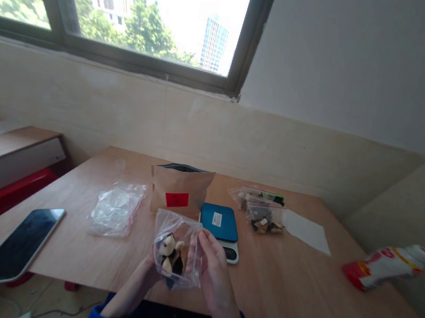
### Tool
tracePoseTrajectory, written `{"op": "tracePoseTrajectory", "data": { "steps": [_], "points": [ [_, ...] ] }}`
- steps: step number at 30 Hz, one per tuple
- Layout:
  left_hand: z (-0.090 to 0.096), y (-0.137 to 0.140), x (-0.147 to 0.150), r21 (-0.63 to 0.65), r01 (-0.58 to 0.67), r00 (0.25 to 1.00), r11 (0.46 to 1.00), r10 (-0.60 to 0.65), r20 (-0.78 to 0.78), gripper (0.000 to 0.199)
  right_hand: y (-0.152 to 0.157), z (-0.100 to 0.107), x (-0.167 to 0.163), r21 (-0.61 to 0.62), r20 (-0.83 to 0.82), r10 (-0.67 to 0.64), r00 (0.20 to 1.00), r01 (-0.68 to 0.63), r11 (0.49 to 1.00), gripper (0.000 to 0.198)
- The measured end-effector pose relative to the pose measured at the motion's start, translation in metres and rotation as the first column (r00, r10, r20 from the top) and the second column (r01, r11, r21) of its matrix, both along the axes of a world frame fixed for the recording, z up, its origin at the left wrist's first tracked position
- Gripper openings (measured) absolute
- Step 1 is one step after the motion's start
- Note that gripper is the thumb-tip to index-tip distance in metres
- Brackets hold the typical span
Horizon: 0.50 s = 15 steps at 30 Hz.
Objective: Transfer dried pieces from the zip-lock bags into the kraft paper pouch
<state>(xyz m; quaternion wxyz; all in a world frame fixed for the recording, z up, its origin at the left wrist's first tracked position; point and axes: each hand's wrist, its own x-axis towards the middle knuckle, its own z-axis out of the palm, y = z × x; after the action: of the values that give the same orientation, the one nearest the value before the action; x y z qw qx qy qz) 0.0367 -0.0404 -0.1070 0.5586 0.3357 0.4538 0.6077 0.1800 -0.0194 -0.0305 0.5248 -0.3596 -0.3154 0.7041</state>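
Observation:
A clear zip bag [188,275] with pale and dark dried pieces inside is held up over the front of the table. My left hand [149,274] supports it from behind and below, its fingers partly hidden by the bag. My right hand [214,266] pinches the bag's upper right side between thumb and fingers. Just behind the bag stands a brown paper pouch [158,188] with a red label, its top open. A kitchen scale [221,222] with a blue top lies right of the pouch, its display partly covered by my right hand.
Flat clear plastic bags [116,210] lie left of the pouch. Filled zip bags [265,218] and a white paper sheet [309,231] are at the back right. A white and red bottle [386,266] stands at the right. A phone [20,246] with a cable overhangs the left front edge.

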Motion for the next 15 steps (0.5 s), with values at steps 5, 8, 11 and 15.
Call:
{"op": "tracePoseTrajectory", "data": {
  "steps": [5, 8, 11, 15],
  "points": [
    [-0.004, -0.003, -0.008, -0.140, 0.077, 0.967, 0.987, -0.040, 0.252, 0.060, 0.011, -0.006, -0.013, 0.293, 0.378, -0.244, 0.893, 0.135, 0.947, 0.029],
    [-0.007, 0.002, -0.022, -0.138, -0.083, 0.992, 0.987, 0.096, 0.084, 0.056, 0.010, -0.006, -0.019, 0.603, 0.505, -0.477, 0.719, 0.101, 0.791, 0.009],
    [-0.013, 0.010, -0.035, -0.107, -0.202, 0.972, 0.974, 0.186, -0.143, 0.050, 0.007, -0.008, -0.025, 0.657, 0.598, -0.386, 0.702, -0.154, 0.738, 0.009],
    [-0.025, 0.014, -0.043, -0.111, -0.230, 0.947, 0.967, 0.196, -0.256, 0.049, 0.009, -0.015, -0.034, 0.561, 0.708, -0.225, 0.670, -0.338, 0.756, 0.036]
  ]
}}
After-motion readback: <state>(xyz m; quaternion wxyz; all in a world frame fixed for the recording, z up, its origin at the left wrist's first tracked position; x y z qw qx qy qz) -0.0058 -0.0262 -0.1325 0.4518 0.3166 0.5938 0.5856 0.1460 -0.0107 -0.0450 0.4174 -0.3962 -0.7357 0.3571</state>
